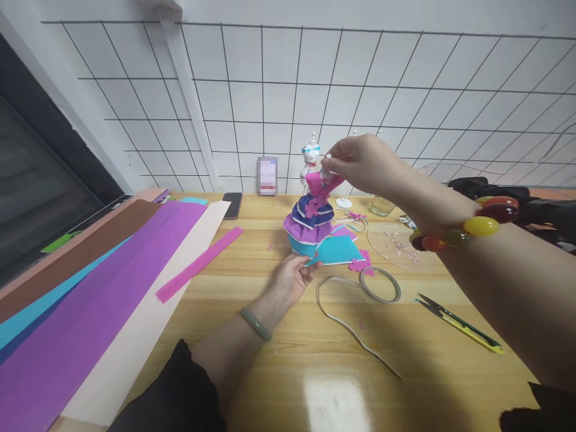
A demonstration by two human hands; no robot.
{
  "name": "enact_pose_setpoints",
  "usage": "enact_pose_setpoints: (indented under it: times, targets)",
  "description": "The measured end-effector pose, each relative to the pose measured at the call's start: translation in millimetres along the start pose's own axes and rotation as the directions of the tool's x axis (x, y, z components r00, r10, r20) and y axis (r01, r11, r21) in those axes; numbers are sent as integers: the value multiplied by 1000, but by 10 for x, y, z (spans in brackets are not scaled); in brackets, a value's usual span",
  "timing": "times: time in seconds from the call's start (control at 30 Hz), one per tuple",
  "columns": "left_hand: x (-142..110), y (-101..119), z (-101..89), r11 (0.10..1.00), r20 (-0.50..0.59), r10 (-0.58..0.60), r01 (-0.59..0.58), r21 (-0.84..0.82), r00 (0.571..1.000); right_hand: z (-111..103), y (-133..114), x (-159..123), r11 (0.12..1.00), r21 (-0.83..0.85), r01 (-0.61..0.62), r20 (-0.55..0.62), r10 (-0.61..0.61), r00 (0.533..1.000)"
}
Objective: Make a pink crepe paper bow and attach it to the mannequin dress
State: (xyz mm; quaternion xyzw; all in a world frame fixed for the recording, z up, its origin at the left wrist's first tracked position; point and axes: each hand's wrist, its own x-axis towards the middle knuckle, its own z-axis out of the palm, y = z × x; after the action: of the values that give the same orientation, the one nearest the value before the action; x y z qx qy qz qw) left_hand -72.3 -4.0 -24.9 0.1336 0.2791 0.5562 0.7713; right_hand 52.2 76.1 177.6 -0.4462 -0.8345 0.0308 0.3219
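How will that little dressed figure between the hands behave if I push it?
The dressed figure would probably tip if pushed near the top, since it looks tall and slim above the skirt. Its tiered skirt will likely give or crease under pressure, as the layers look thin and ruffled.

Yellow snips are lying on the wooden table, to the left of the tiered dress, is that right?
Not quite: the yellow snips lie on the wooden table to the right of the tiered dress, as the head view shows.
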Motion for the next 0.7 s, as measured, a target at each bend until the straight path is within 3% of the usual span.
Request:
enact_pose_setpoints:
  times: [0.3,0.7]
  targets:
    - [52,30,-22,993,-68,114,-114,7,991,-31,-16,18,998,51,-45,16,44,999]
    - [84,29,-31,990,-102,141,-138,37,985,11,7,46,994,18,-108,1,108,994]
